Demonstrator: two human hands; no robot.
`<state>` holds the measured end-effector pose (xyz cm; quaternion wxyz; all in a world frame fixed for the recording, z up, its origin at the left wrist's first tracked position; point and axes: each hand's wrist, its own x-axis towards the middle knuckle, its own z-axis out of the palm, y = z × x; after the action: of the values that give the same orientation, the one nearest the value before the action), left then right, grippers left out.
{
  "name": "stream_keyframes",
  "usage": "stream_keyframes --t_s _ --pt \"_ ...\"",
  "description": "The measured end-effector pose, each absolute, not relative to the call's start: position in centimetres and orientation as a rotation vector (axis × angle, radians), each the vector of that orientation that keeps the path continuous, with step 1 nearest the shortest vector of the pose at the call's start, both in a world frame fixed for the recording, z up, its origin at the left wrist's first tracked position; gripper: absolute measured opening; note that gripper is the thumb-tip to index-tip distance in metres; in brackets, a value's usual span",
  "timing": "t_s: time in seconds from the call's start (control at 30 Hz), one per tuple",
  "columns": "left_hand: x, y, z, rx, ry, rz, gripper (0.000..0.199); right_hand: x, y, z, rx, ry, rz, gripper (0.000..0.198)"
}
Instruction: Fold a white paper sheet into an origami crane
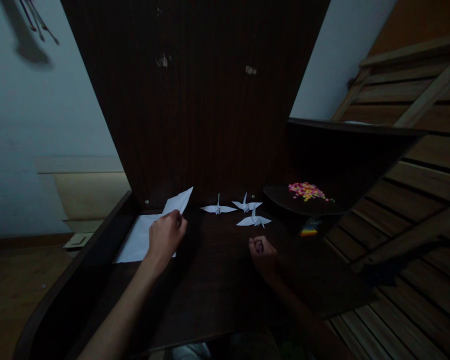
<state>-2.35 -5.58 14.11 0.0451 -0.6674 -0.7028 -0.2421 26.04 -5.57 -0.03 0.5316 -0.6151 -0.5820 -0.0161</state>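
Observation:
My left hand (167, 234) is closed at the left of the dark desk, pinching a white sheet of paper (178, 201) whose corner sticks up beyond the fingers. Under that hand, more white paper (133, 240) lies flat. My right hand (263, 254) hovers over or rests on the desk with its fingers curled in, and nothing shows in it. Just beyond it sit three folded white paper cranes: one in the middle (218, 209), one at the back right (246, 205) and one nearest my right hand (254, 220).
A heap of small pink, yellow and white pieces (309, 191) lies on a corner shelf (285, 200) at the right. Below it is a small yellow and blue item (309, 231). A dark upright panel (202, 110) closes off the desk's back; wooden slats (427, 200) stand at the right.

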Motion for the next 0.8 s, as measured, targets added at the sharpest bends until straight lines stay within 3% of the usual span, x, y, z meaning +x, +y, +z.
stream_keyframes --t_s 0.13,0.2,0.27,0.37,0.57,0.8 --pt "-1.7 -9.1 16.6 -2.231 -1.952 -1.690 0.026 24.8 -6.0 0.9 -1.402 -1.314 0.445 0.022" --pt "-1.6 -9.9 16.3 -2.209 -1.939 -2.012 0.026 24.3 -5.9 1.3 -1.293 -1.230 0.787 0.035" --pt "-1.5 -9.9 14.9 -2.140 -2.030 -2.232 0.027 24.0 -5.7 1.6 -1.176 -1.132 1.122 0.046" --pt "-1.7 -8.9 11.1 -2.176 -2.303 -2.359 0.031 23.6 -5.5 2.0 -1.068 -0.979 1.452 0.049" --pt "-1.7 -7.6 4.1 -2.216 -2.723 -2.338 0.042 23.3 -5.9 2.3 -1.139 -0.888 1.402 0.042" --pt "-1.5 -7.8 2.3 -2.379 -2.801 -2.486 0.056 24.3 -5.8 1.2 -1.296 -0.916 1.336 0.032"
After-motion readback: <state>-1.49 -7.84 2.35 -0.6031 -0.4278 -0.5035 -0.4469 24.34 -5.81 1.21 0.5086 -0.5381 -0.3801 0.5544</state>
